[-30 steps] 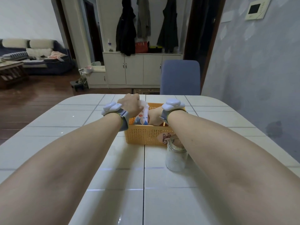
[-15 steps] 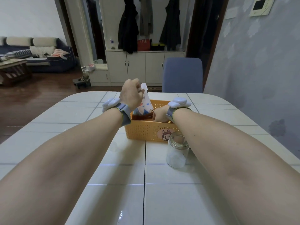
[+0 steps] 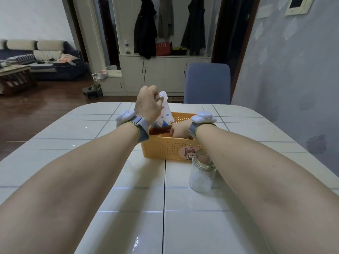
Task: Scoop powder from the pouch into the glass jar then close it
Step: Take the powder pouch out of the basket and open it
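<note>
My left hand grips the top of a white printed pouch and holds it upright, partly lifted out of an orange plastic basket. My right hand reaches down into the basket beside the pouch's brown base; its fingers are hidden behind the rim. A clear glass jar without a lid stands on the table just in front of the basket, under my right forearm, with some white powder at its bottom.
The white tiled table stretches toward me. A blue chair stands at the far side. A grey wall runs along the right.
My left hand has lifted the pouch up from inside the basket. My right hand has sunk lower into the basket.
</note>
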### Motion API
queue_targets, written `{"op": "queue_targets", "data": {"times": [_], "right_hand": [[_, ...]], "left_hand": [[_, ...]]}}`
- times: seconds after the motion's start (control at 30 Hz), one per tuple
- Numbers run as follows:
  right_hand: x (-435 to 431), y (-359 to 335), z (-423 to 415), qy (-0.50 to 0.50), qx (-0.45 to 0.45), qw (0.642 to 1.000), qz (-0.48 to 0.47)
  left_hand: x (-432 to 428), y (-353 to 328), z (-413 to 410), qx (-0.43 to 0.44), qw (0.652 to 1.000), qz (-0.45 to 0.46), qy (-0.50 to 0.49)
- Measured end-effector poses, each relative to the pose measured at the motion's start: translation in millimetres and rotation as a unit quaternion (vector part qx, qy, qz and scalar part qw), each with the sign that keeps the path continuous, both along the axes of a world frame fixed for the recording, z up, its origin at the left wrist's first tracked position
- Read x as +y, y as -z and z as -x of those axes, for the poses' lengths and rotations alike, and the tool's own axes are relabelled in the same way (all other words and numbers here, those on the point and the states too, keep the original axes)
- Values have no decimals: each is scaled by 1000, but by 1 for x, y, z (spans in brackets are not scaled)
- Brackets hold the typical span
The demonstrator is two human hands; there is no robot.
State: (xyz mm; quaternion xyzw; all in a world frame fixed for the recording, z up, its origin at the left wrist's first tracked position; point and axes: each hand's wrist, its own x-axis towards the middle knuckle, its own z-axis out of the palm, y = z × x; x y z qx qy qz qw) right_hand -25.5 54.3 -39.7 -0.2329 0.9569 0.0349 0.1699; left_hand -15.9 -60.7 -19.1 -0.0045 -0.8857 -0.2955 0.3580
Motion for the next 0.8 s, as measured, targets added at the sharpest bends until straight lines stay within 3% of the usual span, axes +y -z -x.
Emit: {"op": "queue_targets", "data": {"times": [0.3,0.5,0.67,0.8], "right_hand": [[14,-21,-16,45,-28,994,91],[25,-32,-37,82,-54,973,208],[27,-47,-67,26,-6,990,141],[24,-50,-82,68,20,980,188]], "left_hand": [[2,-34,-13,41,999,11,11],[-7,-68,-43,67,998,11,2],[-22,-90,-76,74,997,8,6],[-31,-91,-106,68,998,12,3]]}}
